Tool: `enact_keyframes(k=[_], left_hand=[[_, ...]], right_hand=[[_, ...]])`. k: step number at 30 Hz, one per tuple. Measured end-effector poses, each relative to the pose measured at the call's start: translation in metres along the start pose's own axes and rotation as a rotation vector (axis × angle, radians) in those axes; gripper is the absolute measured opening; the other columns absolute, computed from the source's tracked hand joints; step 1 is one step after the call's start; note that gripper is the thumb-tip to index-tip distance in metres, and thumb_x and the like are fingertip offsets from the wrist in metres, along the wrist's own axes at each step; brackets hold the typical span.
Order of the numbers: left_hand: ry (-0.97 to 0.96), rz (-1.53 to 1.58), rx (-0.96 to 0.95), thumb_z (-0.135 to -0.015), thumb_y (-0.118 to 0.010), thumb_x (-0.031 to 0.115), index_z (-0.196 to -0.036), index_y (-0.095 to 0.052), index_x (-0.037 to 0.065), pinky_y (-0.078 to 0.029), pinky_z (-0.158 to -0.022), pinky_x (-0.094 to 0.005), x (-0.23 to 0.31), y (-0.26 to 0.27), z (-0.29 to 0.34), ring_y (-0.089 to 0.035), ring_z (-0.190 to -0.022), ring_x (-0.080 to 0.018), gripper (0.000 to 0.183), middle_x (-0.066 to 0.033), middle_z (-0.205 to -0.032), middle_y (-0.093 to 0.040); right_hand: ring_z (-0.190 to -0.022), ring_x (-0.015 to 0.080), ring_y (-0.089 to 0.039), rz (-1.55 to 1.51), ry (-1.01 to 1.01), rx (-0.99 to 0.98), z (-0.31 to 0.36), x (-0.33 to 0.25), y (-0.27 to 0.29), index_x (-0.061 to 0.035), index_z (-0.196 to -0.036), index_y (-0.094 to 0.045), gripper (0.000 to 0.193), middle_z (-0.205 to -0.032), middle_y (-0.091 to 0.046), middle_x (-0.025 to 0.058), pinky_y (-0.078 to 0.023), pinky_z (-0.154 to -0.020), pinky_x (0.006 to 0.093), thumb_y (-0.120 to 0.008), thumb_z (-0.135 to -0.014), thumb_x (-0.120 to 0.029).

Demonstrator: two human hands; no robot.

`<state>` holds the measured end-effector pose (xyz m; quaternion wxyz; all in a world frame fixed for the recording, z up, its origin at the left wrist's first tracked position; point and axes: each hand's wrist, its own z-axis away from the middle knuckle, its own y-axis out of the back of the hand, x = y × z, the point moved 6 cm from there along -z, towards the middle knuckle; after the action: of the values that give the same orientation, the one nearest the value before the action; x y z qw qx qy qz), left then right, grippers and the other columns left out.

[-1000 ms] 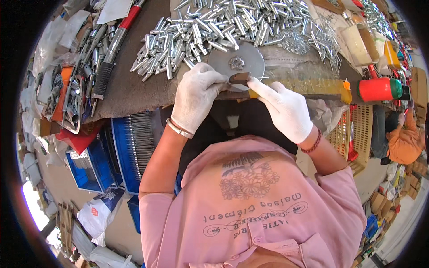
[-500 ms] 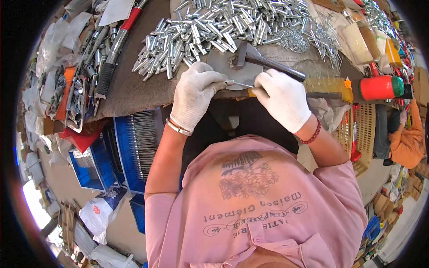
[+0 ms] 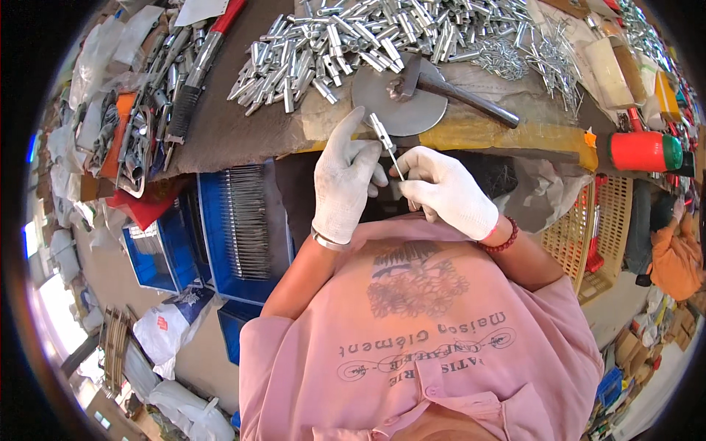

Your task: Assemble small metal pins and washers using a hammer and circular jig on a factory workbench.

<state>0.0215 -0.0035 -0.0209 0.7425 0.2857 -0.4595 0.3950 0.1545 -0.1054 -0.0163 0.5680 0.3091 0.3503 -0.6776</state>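
Note:
In a white knit glove, my right hand (image 3: pixel 450 192) pinches a thin metal rod (image 3: pixel 396 163) between thumb and fingers. At the rod's upper end sits a shiny metal sleeve (image 3: pixel 381 132), tilted, with holes in its side. My gloved left hand (image 3: pixel 344 180) is just left of the sleeve, its index finger stretched up and the other fingers loosely bent, with nothing visibly gripped. Beyond the hands, a hammer (image 3: pixel 463 100) lies with its head on a round metal plate (image 3: pixel 397 116) at the bench edge. Behind them spreads a heap of similar metal sleeves (image 3: pixel 346 48).
Thin pins (image 3: pixel 553 62) lie right of the heap. Tools and a red-handled bar (image 3: pixel 193 81) crowd the left side. A red-and-green roll (image 3: pixel 638 151) sits at the right. Blue bins (image 3: pixel 220 272) of rods and a yellow basket (image 3: pixel 607 235) stand below; another person (image 3: pixel 675 253) is far right.
Both hands have drawn down toward my body. My left hand has let go of the sleeve, and my right hand now holds the rod steeply with the sleeve upward.

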Motion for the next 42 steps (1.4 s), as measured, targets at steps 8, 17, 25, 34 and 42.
enact_keyframes(k=[8,17,25,34,42], left_hand=[[-0.092,0.170,0.093,-0.089,-0.076,0.006,-0.142,-0.055,0.001,-0.053,-0.067,-0.0258,0.000,0.039,0.019,-0.064,-0.077,-0.0095,0.057,-0.0069,-0.094,-0.071],[0.162,-0.245,0.911,-0.083,-0.080,0.016,-0.132,-0.068,0.001,-0.057,-0.092,-0.0305,-0.204,0.279,0.106,-0.073,-0.102,-0.0181,0.052,-0.0131,-0.116,-0.076],[0.593,-0.787,1.089,-0.085,-0.074,0.017,-0.110,-0.079,0.000,-0.059,-0.090,-0.0421,-0.341,0.435,0.217,-0.076,-0.103,-0.0353,0.031,-0.0235,-0.103,-0.078],[1.031,-0.780,1.029,-0.097,-0.061,0.014,-0.114,-0.080,0.004,-0.058,-0.098,-0.0482,-0.350,0.431,0.174,-0.071,-0.117,-0.0401,0.027,-0.0244,-0.123,-0.074],[0.816,-1.055,1.098,-0.097,-0.057,0.015,-0.103,-0.081,0.009,-0.059,-0.092,-0.0510,-0.326,0.439,0.191,-0.073,-0.108,-0.0404,0.025,-0.0209,-0.112,-0.076]], right_hand=[[-0.076,0.0111,-0.064,0.270,0.208,-0.023,-0.007,-0.007,-0.024,-0.0027,-0.142,-0.055,0.049,-0.093,-0.068,0.0044,-0.055,-0.073,0.0270,-0.064,-0.095,-0.001],[-0.067,0.0075,-0.056,0.297,0.442,0.198,-0.010,-0.026,0.019,0.0028,-0.149,-0.053,0.047,-0.096,-0.066,0.0067,-0.049,-0.066,0.0231,-0.050,-0.102,-0.001],[-0.066,0.0072,-0.054,0.256,0.391,0.225,-0.018,-0.028,0.016,0.0069,-0.147,-0.052,0.045,-0.093,-0.064,0.0062,-0.049,-0.065,0.0231,-0.051,-0.102,-0.002],[-0.065,0.0077,-0.054,0.251,0.389,0.250,-0.015,-0.027,0.015,0.0091,-0.144,-0.053,0.043,-0.091,-0.064,0.0066,-0.049,-0.066,0.0229,-0.052,-0.102,-0.003],[-0.066,0.0086,-0.055,0.255,0.394,0.224,-0.017,-0.021,0.018,0.0065,-0.144,-0.055,0.043,-0.094,-0.066,0.0080,-0.049,-0.068,0.0236,-0.053,-0.103,-0.005]])
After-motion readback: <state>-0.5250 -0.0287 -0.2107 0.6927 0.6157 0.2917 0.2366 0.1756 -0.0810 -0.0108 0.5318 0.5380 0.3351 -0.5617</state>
